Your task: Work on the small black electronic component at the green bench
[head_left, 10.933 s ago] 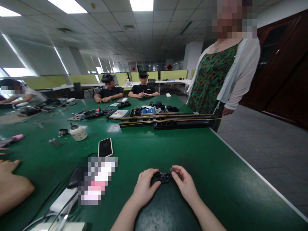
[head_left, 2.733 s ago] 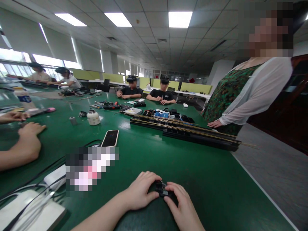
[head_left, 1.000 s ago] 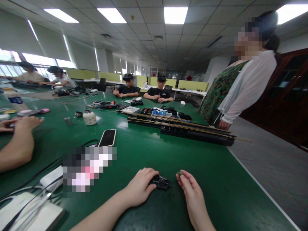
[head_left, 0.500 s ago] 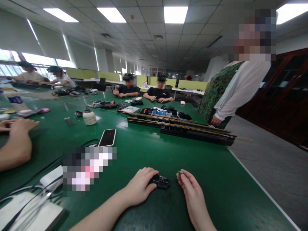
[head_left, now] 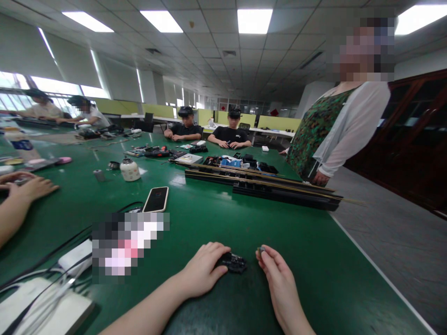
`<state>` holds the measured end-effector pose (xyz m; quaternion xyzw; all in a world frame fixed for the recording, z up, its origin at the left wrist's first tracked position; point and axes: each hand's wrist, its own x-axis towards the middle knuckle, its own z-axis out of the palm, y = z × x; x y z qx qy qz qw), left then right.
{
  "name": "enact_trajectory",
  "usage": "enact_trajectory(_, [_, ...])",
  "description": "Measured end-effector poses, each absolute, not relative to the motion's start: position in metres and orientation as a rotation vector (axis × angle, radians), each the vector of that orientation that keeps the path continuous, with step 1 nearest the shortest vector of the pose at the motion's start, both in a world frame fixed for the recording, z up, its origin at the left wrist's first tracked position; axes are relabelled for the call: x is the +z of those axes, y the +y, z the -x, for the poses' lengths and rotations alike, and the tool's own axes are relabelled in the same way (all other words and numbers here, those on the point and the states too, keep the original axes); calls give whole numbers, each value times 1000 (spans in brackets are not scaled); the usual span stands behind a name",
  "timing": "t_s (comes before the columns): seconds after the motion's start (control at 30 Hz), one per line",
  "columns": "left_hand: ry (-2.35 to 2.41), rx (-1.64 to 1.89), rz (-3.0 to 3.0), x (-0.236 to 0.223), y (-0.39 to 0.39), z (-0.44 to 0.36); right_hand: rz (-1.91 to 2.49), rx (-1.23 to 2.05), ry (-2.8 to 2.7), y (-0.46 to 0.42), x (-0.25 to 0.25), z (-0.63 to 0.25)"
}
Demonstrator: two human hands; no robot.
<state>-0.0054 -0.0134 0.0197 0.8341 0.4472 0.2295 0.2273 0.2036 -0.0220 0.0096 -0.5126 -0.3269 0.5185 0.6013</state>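
On the green table [head_left: 223, 218], my left hand [head_left: 206, 270] grips a small black part with a toothed-looking, uneven surface [head_left: 236, 263]. Thumb and fingers close on its left end, and the right end sticks out toward my other hand. A short gap away, my right hand [head_left: 279, 277] pinches a tiny greyish piece [head_left: 261, 250] between thumb and fingertips. What kind of piece it is, I cannot make out. The two held things do not touch.
Long black rails [head_left: 286, 195] with thin brass-coloured rods lie across the table ahead. A phone [head_left: 156, 199], a jar [head_left: 129, 170], cables and a white box [head_left: 42, 307] are leftward. A co-worker's hands [head_left: 30, 188] are at far left; another person [head_left: 321, 130] stands right.
My hands and both held pieces have barely moved. The co-worker's hands at far left have shifted, now holding something. The standing person at right has moved slightly.
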Motion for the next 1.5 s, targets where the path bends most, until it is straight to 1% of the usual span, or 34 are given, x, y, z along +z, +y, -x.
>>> enact_trajectory(0.73, [1221,631,-2317,19,-13,5,1264,1152,-865,-21,15,-200])
enact_trajectory(0.87, [1222,625,-2317,20,-14,5,1264,1089,-1031,-22,11,-198])
enact_trajectory(1.0, [1218,630,-2322,19,-13,5,1319,983,-1330,-26,6,-197])
enact_trajectory(1.2, [1202,638,-2339,16,-12,5,1348,705,-1866,-37,16,-192])
enact_trajectory(1.3, [1201,641,-2341,15,-12,5,1393,653,-1953,-38,19,-190])
enact_trajectory(1.5, [1203,642,-2337,15,-13,5,1406,674,-1947,-37,16,-191])
